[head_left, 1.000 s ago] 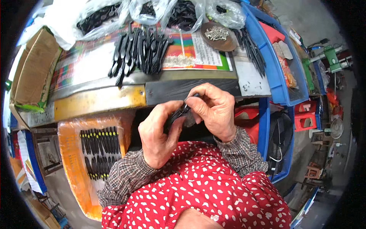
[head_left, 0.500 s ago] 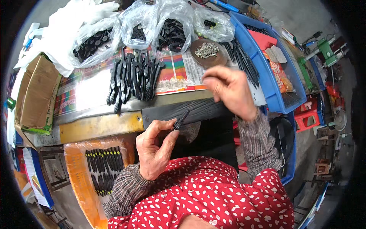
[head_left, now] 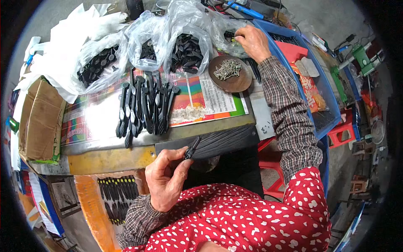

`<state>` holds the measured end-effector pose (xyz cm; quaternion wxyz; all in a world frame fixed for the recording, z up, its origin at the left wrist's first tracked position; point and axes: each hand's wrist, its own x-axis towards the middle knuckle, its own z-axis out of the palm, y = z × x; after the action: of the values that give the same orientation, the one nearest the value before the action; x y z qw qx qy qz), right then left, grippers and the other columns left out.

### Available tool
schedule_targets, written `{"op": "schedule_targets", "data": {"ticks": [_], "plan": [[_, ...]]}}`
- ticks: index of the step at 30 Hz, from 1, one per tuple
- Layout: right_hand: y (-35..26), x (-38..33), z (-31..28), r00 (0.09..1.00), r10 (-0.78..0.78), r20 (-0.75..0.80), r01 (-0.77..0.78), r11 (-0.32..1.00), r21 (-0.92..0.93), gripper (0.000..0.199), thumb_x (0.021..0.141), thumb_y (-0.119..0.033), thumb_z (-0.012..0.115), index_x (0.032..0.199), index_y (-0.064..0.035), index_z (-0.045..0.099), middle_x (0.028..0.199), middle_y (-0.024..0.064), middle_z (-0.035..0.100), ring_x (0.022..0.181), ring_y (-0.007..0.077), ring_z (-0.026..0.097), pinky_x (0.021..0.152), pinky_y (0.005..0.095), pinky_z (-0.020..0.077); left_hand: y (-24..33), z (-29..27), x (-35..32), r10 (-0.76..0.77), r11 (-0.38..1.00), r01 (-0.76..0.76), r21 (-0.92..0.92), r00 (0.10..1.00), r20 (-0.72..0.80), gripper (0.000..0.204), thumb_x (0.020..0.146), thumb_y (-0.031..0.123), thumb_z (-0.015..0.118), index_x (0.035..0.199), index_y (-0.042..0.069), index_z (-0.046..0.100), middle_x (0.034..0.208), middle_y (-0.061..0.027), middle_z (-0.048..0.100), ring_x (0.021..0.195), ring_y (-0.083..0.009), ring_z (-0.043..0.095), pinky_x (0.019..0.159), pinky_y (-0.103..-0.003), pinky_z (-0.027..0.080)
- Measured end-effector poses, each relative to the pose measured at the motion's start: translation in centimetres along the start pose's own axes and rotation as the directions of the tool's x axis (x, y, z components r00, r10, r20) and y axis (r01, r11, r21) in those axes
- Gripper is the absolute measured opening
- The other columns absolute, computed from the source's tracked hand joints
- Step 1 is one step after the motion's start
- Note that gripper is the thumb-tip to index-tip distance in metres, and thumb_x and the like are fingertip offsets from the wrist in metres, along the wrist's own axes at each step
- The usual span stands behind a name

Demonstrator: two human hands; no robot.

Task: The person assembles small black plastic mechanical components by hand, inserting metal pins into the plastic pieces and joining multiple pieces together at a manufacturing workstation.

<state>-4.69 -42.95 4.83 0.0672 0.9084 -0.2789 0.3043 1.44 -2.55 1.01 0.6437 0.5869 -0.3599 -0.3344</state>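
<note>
A small black handle piece (head_left: 192,148) was held near the front edge of the worktop (head_left: 109,159), pinched between thumb and fingers of the left hand (head_left: 166,178). The right hand (head_left: 253,41) was stretched to the far side, its fingers curled into a clear plastic bag (head_left: 228,35); what its grip held could not be told. Just beside it, a round brown dish (head_left: 231,72) of small screws was seen, and a row of black handles (head_left: 145,107) lay on the worktop.
</note>
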Motion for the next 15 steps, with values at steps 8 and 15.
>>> {"op": "schedule_targets", "data": {"ticks": [8,15], "plan": [[0.5,2.1,2.9,0.962,0.033,0.272,-0.016,0.998,-0.065,0.021,0.073,-0.02,0.069,0.091,-0.0091,0.07,0.093,0.0168,0.065,0.091,0.0337,0.061,0.079,0.0443,0.048,-0.1,-0.1,0.0,-0.009,1.0,0.009,-0.009,1.0,-0.008,0.018,0.086,-0.001,0.058,0.104,-0.004,0.056,0.083,-0.0098,0.063,0.059,-0.0072,0.05,0.052,-0.02,0.041],[0.6,2.8,3.8,0.939,0.034,0.341,0.003,0.994,-0.107,0.024,0.075,-0.018,0.066,0.098,-0.0105,0.069,0.097,0.0144,0.066,0.093,0.033,0.061,0.081,0.0434,0.048,0.0,0.0,0.1,-0.02,1.0,0.02,0.018,1.0,-0.005,0.017,0.086,-0.002,0.058,0.103,-0.004,0.055,0.083,-0.0099,0.063,0.059,-0.0071,0.051,0.052,-0.02,0.041]]}}
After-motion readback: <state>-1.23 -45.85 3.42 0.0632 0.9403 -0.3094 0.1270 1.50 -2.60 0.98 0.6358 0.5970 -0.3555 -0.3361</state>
